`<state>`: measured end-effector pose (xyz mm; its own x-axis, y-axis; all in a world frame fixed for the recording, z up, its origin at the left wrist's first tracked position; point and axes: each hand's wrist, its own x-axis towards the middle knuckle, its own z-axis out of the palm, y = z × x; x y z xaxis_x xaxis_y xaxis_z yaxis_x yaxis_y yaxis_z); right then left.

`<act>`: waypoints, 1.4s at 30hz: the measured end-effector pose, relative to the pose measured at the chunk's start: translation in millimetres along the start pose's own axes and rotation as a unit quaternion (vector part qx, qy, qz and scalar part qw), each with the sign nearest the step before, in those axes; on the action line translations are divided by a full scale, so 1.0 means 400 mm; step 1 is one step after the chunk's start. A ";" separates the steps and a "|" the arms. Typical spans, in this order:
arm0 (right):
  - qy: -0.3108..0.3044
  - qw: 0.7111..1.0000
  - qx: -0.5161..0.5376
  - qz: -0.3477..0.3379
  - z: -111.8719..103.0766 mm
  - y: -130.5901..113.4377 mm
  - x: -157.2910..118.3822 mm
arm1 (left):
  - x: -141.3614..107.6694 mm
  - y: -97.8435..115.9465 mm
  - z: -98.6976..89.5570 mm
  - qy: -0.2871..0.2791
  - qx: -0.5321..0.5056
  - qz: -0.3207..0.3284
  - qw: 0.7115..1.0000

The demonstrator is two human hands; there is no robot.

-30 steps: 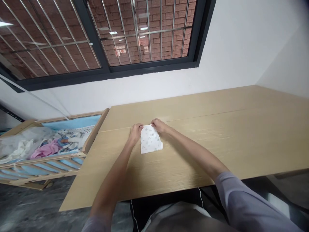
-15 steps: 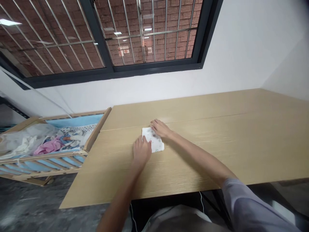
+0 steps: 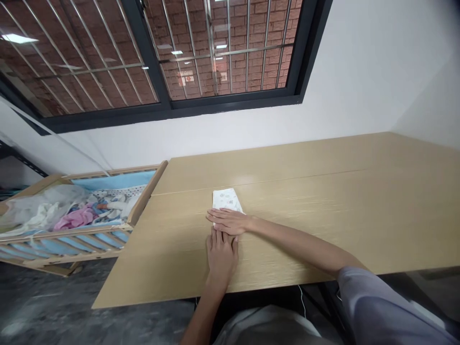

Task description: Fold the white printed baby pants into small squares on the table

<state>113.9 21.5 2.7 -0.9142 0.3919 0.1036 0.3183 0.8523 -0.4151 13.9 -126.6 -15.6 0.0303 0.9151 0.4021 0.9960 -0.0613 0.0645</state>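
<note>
A small folded white cloth (image 3: 225, 198) with a faint print lies on the wooden table (image 3: 323, 206). My right hand (image 3: 230, 221) rests flat across its near part, fingers stretched out to the left. Just below, my left hand (image 3: 221, 251) lies palm down with fingers pointing forward, their tips at the cloth's near edge and partly under my right hand. The cloth's near edge is mostly hidden by the hands. Neither hand grips anything.
Left of the table stands a wooden crib (image 3: 147, 194) with blue lining, holding clothes, a pink cloth (image 3: 75, 216) and a translucent bag. Behind the table are a white wall (image 3: 341, 96) and a barred window with a dark frame (image 3: 233, 101).
My right hand has moved from the cloth's far right edge down over its near part. My left hand has slid from the cloth's left side to its near edge.
</note>
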 end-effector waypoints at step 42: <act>0.113 0.987 -0.074 0.082 -0.096 -0.008 -0.228 | 0.106 -0.149 -0.065 -0.135 -0.076 0.135 0.979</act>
<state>205.8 -3.4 29.3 -0.7729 0.5824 0.2519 0.5066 0.8054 -0.3076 -46.6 -94.3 21.5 0.3325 0.9278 0.1692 0.9252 -0.3557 0.1324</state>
